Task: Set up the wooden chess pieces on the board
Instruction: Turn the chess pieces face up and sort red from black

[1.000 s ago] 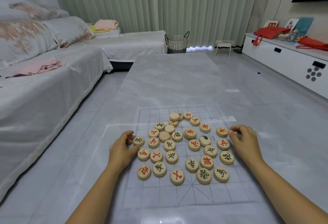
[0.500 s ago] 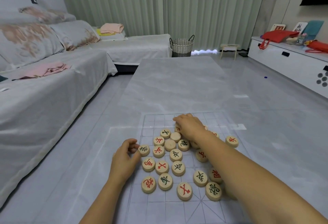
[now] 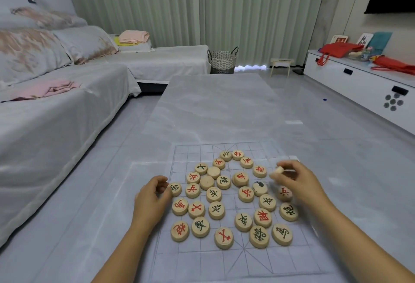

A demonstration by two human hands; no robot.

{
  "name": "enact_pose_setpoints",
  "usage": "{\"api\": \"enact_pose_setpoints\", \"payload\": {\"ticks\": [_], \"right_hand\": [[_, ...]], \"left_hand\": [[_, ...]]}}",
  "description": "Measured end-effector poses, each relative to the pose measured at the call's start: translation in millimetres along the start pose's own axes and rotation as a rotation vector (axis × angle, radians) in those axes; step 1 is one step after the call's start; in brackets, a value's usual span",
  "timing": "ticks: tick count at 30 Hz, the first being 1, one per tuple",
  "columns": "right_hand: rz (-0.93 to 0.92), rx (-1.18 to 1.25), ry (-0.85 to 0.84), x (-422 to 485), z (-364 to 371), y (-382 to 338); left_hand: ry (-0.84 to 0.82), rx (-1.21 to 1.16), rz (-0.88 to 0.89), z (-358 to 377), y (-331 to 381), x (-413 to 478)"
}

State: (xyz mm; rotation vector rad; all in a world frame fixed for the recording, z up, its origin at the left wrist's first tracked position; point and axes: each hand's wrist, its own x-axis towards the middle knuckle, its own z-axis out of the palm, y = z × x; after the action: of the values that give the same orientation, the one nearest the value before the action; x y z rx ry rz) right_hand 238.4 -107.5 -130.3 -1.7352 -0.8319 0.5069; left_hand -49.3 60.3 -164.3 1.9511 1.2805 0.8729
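Right hand (image 3: pixel 301 185): pinches a blurred lifted piece (image 3: pixel 278 169).
Left hand (image 3: pixel 152 200): fingers curled against edge piece (image 3: pixel 175 189) — grip unclear.
Writing: black 車 (image 3: pixel 200 226), red 相 (image 3: pixel 262 217).

A grey-covered sofa (image 3: pixel 67 114) runs along the left, with patterned cushions (image 3: pixel 29 53) at its back, a crumpled pink cloth (image 3: pixel 51 89) on the seat and folded cloths (image 3: pixel 134 35) at the far end. Pale green curtains (image 3: pixel 202 6) hang behind a woven basket (image 3: pixel 222 61) and a small wooden stool (image 3: pixel 280 63). Red bags (image 3: pixel 339 48) lie on the low white cabinet (image 3: pixel 350 85) to the right of the grey marbled table (image 3: pixel 220 107).
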Motion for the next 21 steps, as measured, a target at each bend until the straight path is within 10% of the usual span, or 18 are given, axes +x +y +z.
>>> {"api": "enact_pose_setpoints", "payload": {"ticks": [5, 15, 21], "right_hand": [[-0.025, -0.11, 0.08, -19, -23, 27], [-0.057, -0.245, 0.147, -17, -17, 42], [-0.047, -0.236, 0.171, -18, -21, 39]], "left_hand": [[0.048, 0.259, 0.178, 15, 24, 4], [-0.393, 0.777, 0.359, 50, 81, 36], [-0.238, 0.249, 0.22, 32, 77, 16]]}}
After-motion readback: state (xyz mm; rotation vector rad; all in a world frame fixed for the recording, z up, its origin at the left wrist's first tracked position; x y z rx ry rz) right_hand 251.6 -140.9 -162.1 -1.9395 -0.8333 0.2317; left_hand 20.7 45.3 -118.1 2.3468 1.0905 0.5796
